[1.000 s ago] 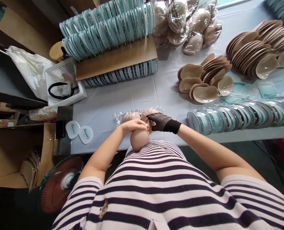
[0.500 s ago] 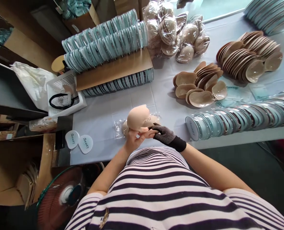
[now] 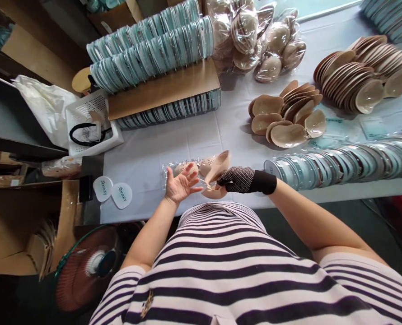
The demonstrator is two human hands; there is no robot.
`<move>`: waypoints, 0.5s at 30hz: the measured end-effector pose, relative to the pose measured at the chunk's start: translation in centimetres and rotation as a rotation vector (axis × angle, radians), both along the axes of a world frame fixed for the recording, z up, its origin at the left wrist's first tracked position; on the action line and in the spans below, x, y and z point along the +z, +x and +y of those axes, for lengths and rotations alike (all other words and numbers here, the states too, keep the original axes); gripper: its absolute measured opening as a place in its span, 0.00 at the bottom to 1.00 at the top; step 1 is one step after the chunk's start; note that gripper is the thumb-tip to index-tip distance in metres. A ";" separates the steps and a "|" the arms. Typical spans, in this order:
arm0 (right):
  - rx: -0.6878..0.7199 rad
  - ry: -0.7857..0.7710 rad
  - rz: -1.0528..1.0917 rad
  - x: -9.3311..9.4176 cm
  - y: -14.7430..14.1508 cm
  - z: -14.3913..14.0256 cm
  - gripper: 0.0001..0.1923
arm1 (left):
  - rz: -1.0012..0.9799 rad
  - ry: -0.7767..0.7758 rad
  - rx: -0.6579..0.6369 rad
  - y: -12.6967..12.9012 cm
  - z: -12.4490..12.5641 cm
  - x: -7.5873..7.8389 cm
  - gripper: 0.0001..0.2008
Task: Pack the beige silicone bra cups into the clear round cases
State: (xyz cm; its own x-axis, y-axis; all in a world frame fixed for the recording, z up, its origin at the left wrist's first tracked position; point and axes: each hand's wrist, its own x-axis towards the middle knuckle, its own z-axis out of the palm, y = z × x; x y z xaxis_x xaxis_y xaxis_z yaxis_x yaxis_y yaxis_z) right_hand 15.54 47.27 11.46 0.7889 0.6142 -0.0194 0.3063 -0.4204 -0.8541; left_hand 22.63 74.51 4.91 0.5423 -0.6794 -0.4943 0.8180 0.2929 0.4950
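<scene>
My left hand (image 3: 181,184) is bare, palm up with the fingers spread, and nothing lies in it. In a black dotted glove, my right hand (image 3: 235,179) grips a beige stick-on bra (image 3: 218,165) by its edge. One of its cups stands tilted up and the other hangs lower, toward my body. Behind both hands, a clear plastic bag (image 3: 169,172) lies on the table with beige cups bearing dark writing, partly covered by my left fingers and the held bra.
Loose beige cups (image 3: 267,104) lie at the right, with a larger pile (image 3: 350,83) beyond. Bagged cups (image 3: 270,67) sit at the back. Rows of clear round cases (image 3: 153,49) stand at the back left and another row (image 3: 343,164) at the right. Two white cards (image 3: 121,195) lie left.
My left hand has let go of the bra and opened out to the left. My right hand has moved slightly right with the bra, which has turned. The view has shifted a little.
</scene>
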 end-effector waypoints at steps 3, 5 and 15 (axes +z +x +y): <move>0.001 -0.102 0.012 0.1 0.3 0.1 0.11 | -0.017 0.202 -0.140 -0.5 -1.5 -1.4 0.39; 0.036 -0.123 0.018 0.3 0.3 0.4 0.10 | -0.015 0.283 -0.294 -0.9 -2.3 -2.3 0.39; -0.128 -0.125 0.028 0.8 -2.0 3.4 0.06 | 0.079 0.189 -0.326 -4.3 -6.1 0.7 0.18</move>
